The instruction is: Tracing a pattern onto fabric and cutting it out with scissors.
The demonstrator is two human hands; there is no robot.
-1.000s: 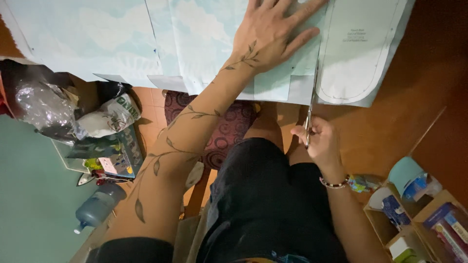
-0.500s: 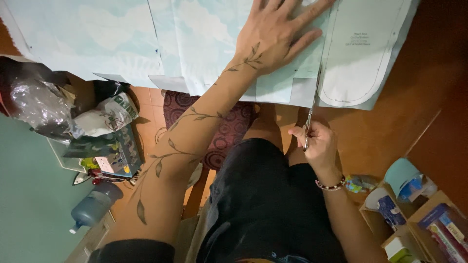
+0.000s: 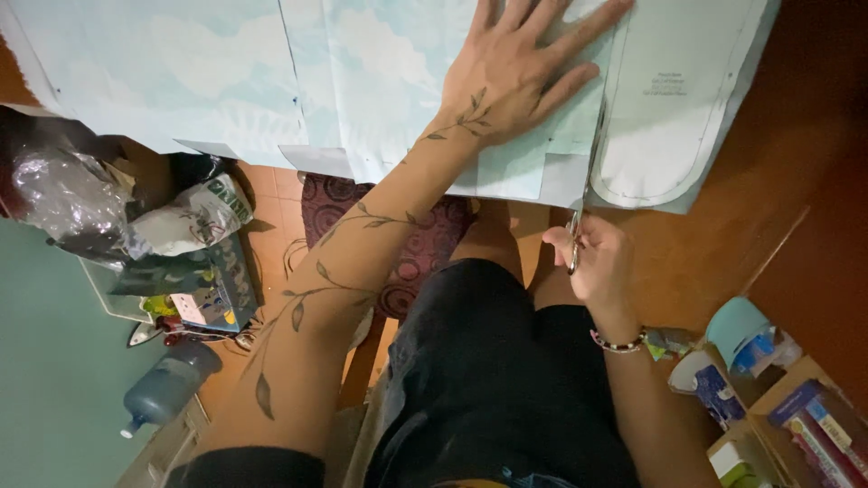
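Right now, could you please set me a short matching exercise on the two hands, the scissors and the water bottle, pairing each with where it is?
Column one:
1. left hand
2. right hand
3. scissors
4. blue water bottle

Column two:
a. on the floor at the lower left
b. gripped at the handles, blades reaching up into the fabric beside the white pattern piece
c. spread flat on the pale blue fabric
d. just below the table edge, closed around the scissor handles

Pairs: 1-c, 2-d, 3-b, 4-a.
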